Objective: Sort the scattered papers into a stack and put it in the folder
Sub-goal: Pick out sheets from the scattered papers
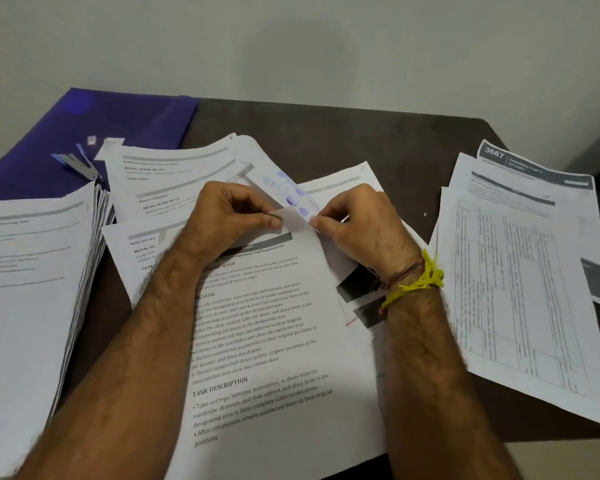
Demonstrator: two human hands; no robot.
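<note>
A printed sheet (271,341) headed "TASK DESCRIPTION" lies in the middle of the dark table. My left hand (229,220) pinches its folded top corner between thumb and fingers. My right hand (357,223) pinches the same corner from the right side. More scattered sheets (174,181) lie fanned out under and behind it, one with blue stamp marks (291,195). A thick stack of papers (32,289) sits at the left. The purple folder (101,133) lies open at the back left, partly under the stack.
Table-printed sheets (520,289) and a sheet marked "3667" (534,168) lie at the right. A metal clip (77,164) rests on the folder. The dark table (378,140) ends at a white wall behind, its right corner near the papers.
</note>
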